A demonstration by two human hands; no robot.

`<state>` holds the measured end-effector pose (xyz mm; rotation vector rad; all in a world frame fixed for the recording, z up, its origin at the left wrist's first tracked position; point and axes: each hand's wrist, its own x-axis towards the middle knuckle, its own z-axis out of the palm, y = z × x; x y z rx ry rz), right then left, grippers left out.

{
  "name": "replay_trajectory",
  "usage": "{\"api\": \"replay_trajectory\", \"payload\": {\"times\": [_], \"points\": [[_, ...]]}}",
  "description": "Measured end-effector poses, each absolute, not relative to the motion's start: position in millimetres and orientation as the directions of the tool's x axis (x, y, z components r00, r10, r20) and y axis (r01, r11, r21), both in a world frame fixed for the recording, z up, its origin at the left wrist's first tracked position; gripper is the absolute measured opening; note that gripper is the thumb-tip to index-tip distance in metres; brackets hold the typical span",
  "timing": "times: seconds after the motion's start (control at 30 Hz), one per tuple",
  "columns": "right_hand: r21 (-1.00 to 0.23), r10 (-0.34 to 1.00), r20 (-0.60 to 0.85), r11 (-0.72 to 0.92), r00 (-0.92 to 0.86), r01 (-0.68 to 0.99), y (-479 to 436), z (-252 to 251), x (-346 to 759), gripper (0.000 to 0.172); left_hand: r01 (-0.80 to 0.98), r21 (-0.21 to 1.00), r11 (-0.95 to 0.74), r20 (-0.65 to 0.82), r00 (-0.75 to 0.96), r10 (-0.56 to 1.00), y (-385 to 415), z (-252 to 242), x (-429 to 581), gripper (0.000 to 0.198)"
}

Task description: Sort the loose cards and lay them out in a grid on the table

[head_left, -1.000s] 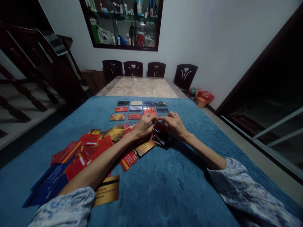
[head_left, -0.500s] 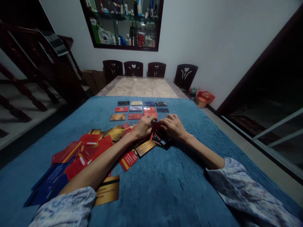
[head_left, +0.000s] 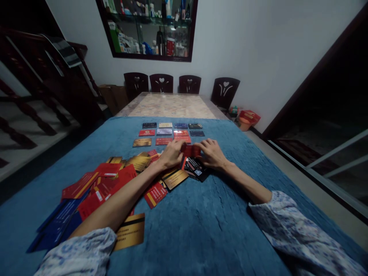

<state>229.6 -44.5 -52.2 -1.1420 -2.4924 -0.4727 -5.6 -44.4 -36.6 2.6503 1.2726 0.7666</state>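
Note:
Between my two hands stands a small stack of red cards [head_left: 192, 150], tilted up on edge. My left hand [head_left: 172, 154] is closed on its left end, and my right hand [head_left: 212, 152] grips its right end with curled fingers. Just below them, black cards [head_left: 197, 168] lie fanned on the cloth, with a gold card [head_left: 175, 179] beside them. Beyond the hands, neat card stacks sit in rows, among them a gold stack [head_left: 142, 142] and a red stack [head_left: 147, 133]. My left forearm hides part of the loose cards.
A loose heap of red cards [head_left: 115, 184], gold and blue cards [head_left: 61, 220] spreads to the left. A single gold card [head_left: 130, 232] lies near my left sleeve. The blue cloth [head_left: 224, 230] covers the near table; dark chairs [head_left: 225, 92] stand past the far end.
My hands have drawn slightly apart, and the red cards between them now show more clearly, raised on edge. The cards on the cloth stay where they were.

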Motion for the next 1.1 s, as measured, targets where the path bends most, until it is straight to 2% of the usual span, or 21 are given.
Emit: {"api": "replay_trajectory", "payload": {"times": [0.3,0.57,0.73,0.9,1.1], "points": [[0.121,0.662,0.385,0.655,-0.643,0.746,-42,-48,235,0.059,0.752,0.308,-0.583,0.336,0.487,0.806,-45,-38,-5,0.036],[0.165,0.635,0.379,0.669,-0.673,0.724,-41,-43,238,0.057,0.746,0.320,-0.584,0.328,0.491,0.807,-46,-35,-5,0.038],[0.153,0.619,0.393,0.685,-0.680,0.712,-38,-43,241,0.056,0.762,0.296,-0.576,0.307,0.495,0.813,-45,-33,-5,0.045],[0.144,0.614,0.384,0.698,-0.689,0.702,-36,-44,241,0.054,0.789,0.256,-0.558,0.251,0.503,0.827,-45,-27,-7,0.042],[0.136,0.679,0.313,0.660,-0.664,0.739,-34,-39,236,0.056,0.835,0.199,-0.512,0.208,0.475,0.855,-48,-20,-8,0.038]]}}
